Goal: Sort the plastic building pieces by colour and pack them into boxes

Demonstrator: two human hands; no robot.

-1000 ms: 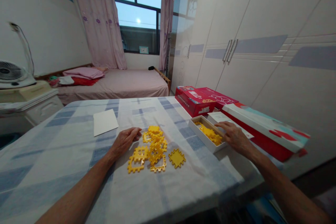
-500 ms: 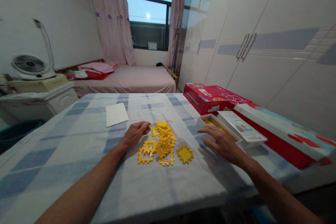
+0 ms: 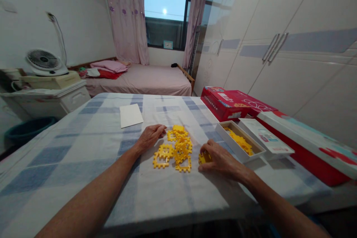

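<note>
My right hand (image 3: 220, 158) has its thumb and fingers around the edges of a yellow notched square building piece (image 3: 204, 157) lying on the table; the hand covers part of it. My left hand (image 3: 152, 136) rests on the cloth, fingers curled together, and nothing shows in them. Just right of it is a loose pile of yellow interlocking pieces (image 3: 181, 148). Some are open frames, such as the yellow frame piece (image 3: 161, 160) at the near left of the pile. More yellow pieces (image 3: 240, 140) fill an open white box (image 3: 227, 138) beyond my right hand.
A white card (image 3: 131, 115) lies on the checked tablecloth (image 3: 83, 148) at the back left. Along the right stand a white box lid (image 3: 267, 137), a red box (image 3: 225, 106) and a long red-and-white box (image 3: 306, 141). A bed (image 3: 150, 78) is behind the table.
My right hand has moved left and down from beside the white box and closed around the lone square piece. My left hand stays beside the pile. The view has shifted slightly.
</note>
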